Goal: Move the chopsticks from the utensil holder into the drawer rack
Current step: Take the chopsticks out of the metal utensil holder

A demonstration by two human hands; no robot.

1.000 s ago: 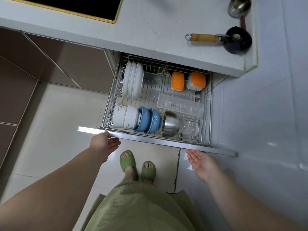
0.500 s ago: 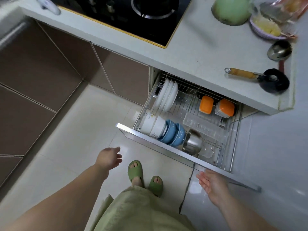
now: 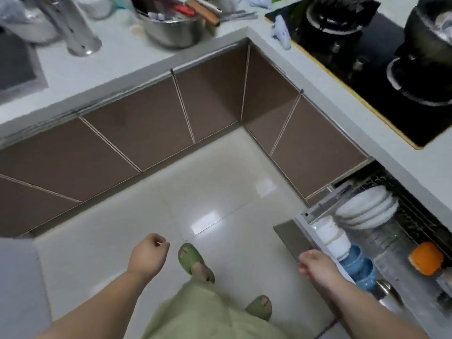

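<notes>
The pulled-out drawer rack (image 3: 308,216) is at the right edge of the view, holding white plates (image 3: 367,206), white cups (image 3: 332,236) and blue bowls (image 3: 359,267). My right hand (image 3: 316,264) hangs just in front of the drawer's front panel, empty, with its fingers loosely apart. My left hand (image 3: 149,255) hangs over the floor, curled loosely closed and holding nothing. Some thin grey sticks (image 3: 236,15) lie on the far counter by a steel bowl (image 3: 171,25); they are too blurred to identify. I see no utensil holder.
An L-shaped white counter (image 3: 127,62) wraps around brown cabinet doors (image 3: 137,133). A tap (image 3: 73,28) and sink are at the far left. A black gas hob (image 3: 367,59) with a dark pot (image 3: 430,37) is at the right. My feet in green slippers stand on the tiled floor (image 3: 220,192).
My view has swung left, away from the drawer toward the counter corner. Both hands have come off the drawer front, and my left hand has curled closed.
</notes>
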